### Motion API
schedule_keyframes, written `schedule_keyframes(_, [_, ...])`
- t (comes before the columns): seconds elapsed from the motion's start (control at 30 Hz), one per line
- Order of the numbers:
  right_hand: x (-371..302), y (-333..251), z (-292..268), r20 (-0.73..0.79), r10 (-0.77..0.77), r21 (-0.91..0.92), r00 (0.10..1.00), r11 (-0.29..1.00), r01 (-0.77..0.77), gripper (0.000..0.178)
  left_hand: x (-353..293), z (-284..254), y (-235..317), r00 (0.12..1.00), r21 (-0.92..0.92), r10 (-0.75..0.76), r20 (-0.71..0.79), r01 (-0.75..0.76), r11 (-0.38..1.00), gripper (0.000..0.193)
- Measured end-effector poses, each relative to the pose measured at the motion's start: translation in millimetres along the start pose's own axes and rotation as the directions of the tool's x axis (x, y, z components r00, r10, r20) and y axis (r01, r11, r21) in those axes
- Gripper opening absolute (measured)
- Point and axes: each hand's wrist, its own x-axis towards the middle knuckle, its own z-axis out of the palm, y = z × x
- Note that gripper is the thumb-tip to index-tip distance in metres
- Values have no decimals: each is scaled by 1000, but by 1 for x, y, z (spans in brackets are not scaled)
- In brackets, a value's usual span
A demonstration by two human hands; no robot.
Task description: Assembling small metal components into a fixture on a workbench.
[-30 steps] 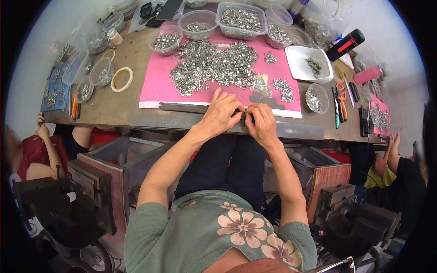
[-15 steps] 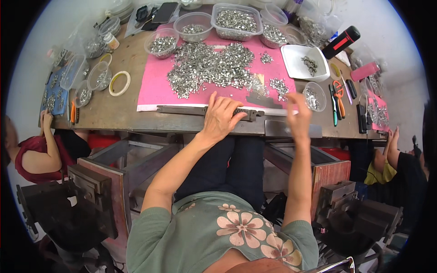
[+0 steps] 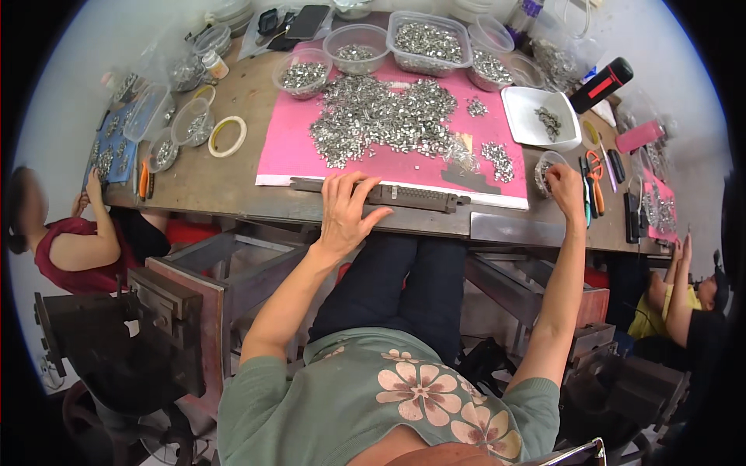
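A long dark metal bar (image 3: 412, 199) with a row of small slots lies along the front edge of the pink mat (image 3: 273, 159). My left hand (image 3: 346, 211) is laid over its left part, fingers bent across the top and thumb stretched to the right along it. At the right, the fingers of my right hand (image 3: 567, 190) dip together into a small clear cup (image 3: 542, 167) of tiny metal parts. What they pinch is hidden. Beyond the bar spreads a heap of small shiny metal pieces (image 3: 381, 113), with a smaller pile (image 3: 497, 161) to its right.
Clear tubs (image 3: 427, 43) of metal pieces line the back. A white tray (image 3: 540, 116) stands behind the cup. Orange-handled pliers (image 3: 594, 175) and a black-and-red bottle (image 3: 602, 84) are on the right, a tape roll (image 3: 228, 138) on the left. Co-workers sit at both sides.
My right hand has moved right, from above the table's front edge into the small cup. My left hand has slid left along the bar. The whole view has shifted slightly.
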Motion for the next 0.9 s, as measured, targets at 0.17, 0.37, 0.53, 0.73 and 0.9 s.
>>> schedule_keyframes(0.17, [-14, -21, 0, -263, -101, -171, 959, 984, 57, 9, -5, 11, -8, 1000, -1, 22, -16, -22, 1000, 47])
schedule_keyframes(0.37, [-57, -121, 32, -72, -186, 333, 980, 922, 199, 10, -5, 7, -11, 1000, 4, 25, -7, -25, 1000, 43])
schedule_keyframes(0.53, [-65, -119, 57, -98, -51, 437, 994, 895, 89, 10, 3, 5, -19, 993, -75, 115, 42, -111, 991, 42])
schedule_keyframes(0.73, [-66, -117, 54, -113, -86, 483, 990, 866, 130, 12, 3, 2, -19, 993, -105, 98, 68, -90, 990, 43])
schedule_keyframes(0.9, [-61, -126, 58, -119, -164, 393, 979, 898, 198, 11, 5, -4, -17, 998, -170, 50, 28, -45, 984, 38])
